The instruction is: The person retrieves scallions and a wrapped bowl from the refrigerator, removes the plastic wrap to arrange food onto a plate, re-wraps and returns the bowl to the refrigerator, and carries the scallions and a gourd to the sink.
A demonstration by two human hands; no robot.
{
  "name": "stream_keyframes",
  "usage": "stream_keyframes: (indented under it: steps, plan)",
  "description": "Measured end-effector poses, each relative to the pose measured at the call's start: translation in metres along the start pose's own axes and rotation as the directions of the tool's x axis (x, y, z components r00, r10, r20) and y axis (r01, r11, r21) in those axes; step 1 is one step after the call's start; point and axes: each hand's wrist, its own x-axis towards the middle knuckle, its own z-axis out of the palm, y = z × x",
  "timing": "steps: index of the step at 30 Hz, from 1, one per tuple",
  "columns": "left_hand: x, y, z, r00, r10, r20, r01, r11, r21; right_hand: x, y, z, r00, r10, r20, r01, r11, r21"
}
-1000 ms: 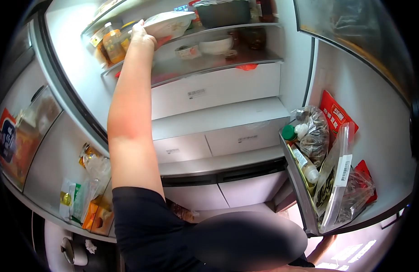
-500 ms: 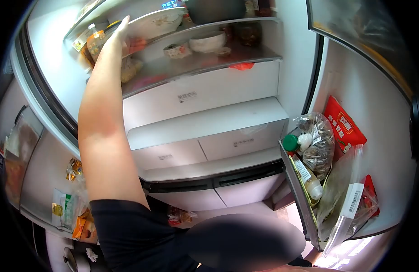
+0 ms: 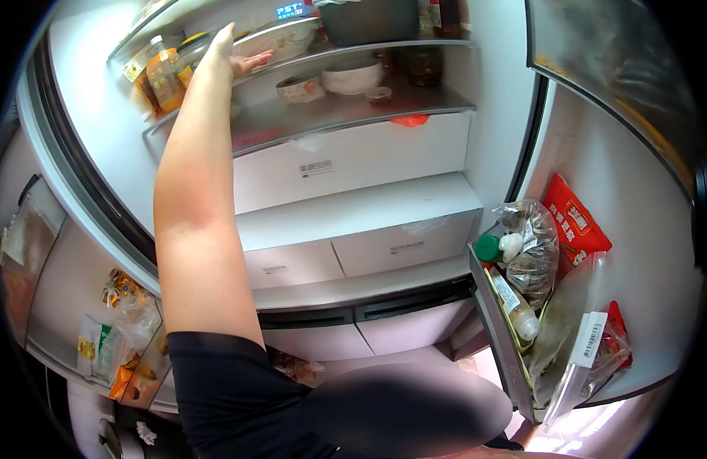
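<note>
My left hand [image 3: 245,58] reaches up to the refrigerator's upper shelf, palm turned up, thumb raised and fingers stretched out. Nothing lies in it. Right behind the fingers stands a large white bowl with a floral pattern [image 3: 283,38]; I cannot tell whether they touch it. To the hand's left are a bottle with orange contents [image 3: 164,83] and a yellow-rimmed container [image 3: 193,47], partly hidden by my forearm. A dark pot [image 3: 370,21] stands to the right of the bowl. My right hand is out of view.
On the glass shelf below are a patterned bowl [image 3: 300,89], a white bowl [image 3: 352,77], a small dish [image 3: 378,95] and a dark jar [image 3: 426,66]. Under it are white drawers [image 3: 353,157]. The open right door's bin [image 3: 506,336] holds bags and bottles; the left door [image 3: 59,298] also stands open.
My left hand has moved right and its fingers, dim and low at the floral bowl's left end before, now show plainly stretched. The bowl appears slightly farther right. The view has shifted a little.
</note>
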Motion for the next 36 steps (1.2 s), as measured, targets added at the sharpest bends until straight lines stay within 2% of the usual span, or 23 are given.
stream_keyframes:
  steps: [2,6,9,10,11,12,13,14,15,16,17,18,19,20,22,23,25,26,28,30,31,33,36]
  plan:
    - [-0.008,-0.011,0.011,0.999,0.038,-0.021,-0.039,0.998,-0.054,-0.001,-0.001,0.001,1.000,-0.010,0.008,0.010,1.000,0.005]
    - [-0.017,-0.045,-0.011,0.876,0.478,0.068,-0.482,0.855,0.193,0.001,-0.009,-0.003,0.998,-0.055,0.034,0.054,0.998,0.012]
    - [-0.111,-0.138,-0.058,0.485,0.858,0.170,-0.827,0.386,0.410,0.012,-0.005,0.003,0.995,-0.084,0.055,0.084,0.996,0.007]
    - [-0.142,-0.189,-0.079,0.393,0.908,0.145,-0.834,0.285,0.473,0.015,-0.007,0.006,0.993,-0.097,0.060,0.096,0.995,0.011]
    - [-0.173,-0.246,-0.113,0.274,0.932,0.235,-0.689,0.020,0.725,0.018,-0.008,0.008,0.992,-0.107,0.067,0.107,0.994,0.014]
    - [-0.206,-0.306,-0.158,0.483,0.823,0.301,-0.459,-0.055,0.887,0.021,-0.009,0.010,0.991,-0.116,0.065,0.115,0.993,0.018]
    - [-0.251,-0.349,-0.194,0.595,0.674,0.438,-0.391,-0.233,0.890,0.023,-0.010,0.012,0.989,-0.127,0.070,0.126,0.992,0.014]
    - [-0.285,-0.413,-0.253,0.782,0.577,0.234,-0.270,-0.025,0.963,0.026,-0.011,0.013,0.988,-0.137,0.076,0.136,0.991,0.013]
    - [-0.332,-0.462,-0.304,0.778,0.626,-0.048,-0.109,0.210,0.972,0.029,-0.013,0.014,0.986,-0.146,0.079,0.145,0.989,0.012]
    - [-0.377,-0.476,-0.333,0.671,0.484,-0.562,0.251,0.565,0.786,0.030,-0.014,0.016,0.985,-0.151,0.081,0.151,0.989,0.013]
    - [-0.412,-0.516,-0.455,0.553,0.294,-0.780,0.445,0.687,0.575,0.029,-0.013,0.017,0.984,-0.154,0.085,0.153,0.988,0.013]
    - [-0.455,-0.471,-0.450,0.224,0.444,-0.867,0.253,0.833,0.492,0.028,-0.014,0.020,0.982,-0.162,0.094,0.161,0.987,0.016]
    - [-0.483,-0.433,-0.480,0.057,0.695,-0.717,0.402,0.641,0.654,0.027,-0.015,0.021,0.981,-0.167,0.097,0.167,0.986,0.015]
    - [-0.500,-0.389,-0.496,-0.156,0.847,-0.507,0.219,0.531,0.819,0.024,-0.016,0.021,0.979,-0.177,0.103,0.176,0.984,0.014]
    - [-0.529,-0.295,-0.521,-0.344,0.748,-0.567,0.242,0.654,0.717,0.016,-0.017,0.020,0.977,-0.188,0.102,0.187,0.982,0.021]
    - [-0.534,-0.250,-0.517,-0.391,0.793,-0.467,0.162,0.559,0.813,0.013,-0.018,0.019,0.975,-0.195,0.102,0.194,0.981,0.027]
    - [-0.545,-0.192,-0.591,-0.289,0.670,-0.684,-0.177,0.665,0.726,0.001,-0.018,0.018,0.974,-0.206,0.092,0.202,0.978,0.044]
    - [-0.538,-0.170,-0.590,-0.256,0.676,-0.691,-0.220,0.655,0.723,-0.007,-0.017,0.018,0.973,-0.211,0.091,0.206,0.977,0.052]
    - [-0.529,-0.147,-0.636,0.154,0.614,-0.774,-0.603,0.679,0.418,-0.021,-0.015,0.017,0.973,-0.215,0.087,0.209,0.975,0.076]
    - [-0.513,-0.160,-0.642,0.577,0.530,-0.621,-0.670,0.743,0.012,-0.040,-0.012,0.016,0.974,-0.214,0.079,0.206,0.974,0.095]
    - [-0.499,-0.175,-0.653,0.517,0.603,-0.608,-0.631,0.748,0.206,-0.050,-0.009,0.015,0.974,-0.211,0.077,0.202,0.973,0.108]
    - [-0.511,-0.173,-0.616,0.560,0.524,-0.642,-0.669,0.743,0.023,-0.068,-0.005,0.016,0.973,-0.214,0.080,0.202,0.970,0.136]
    - [-0.540,-0.188,-0.641,0.649,0.493,-0.579,-0.564,0.823,0.069,-0.107,-0.004,0.022,0.966,-0.236,0.107,0.217,0.962,0.168]
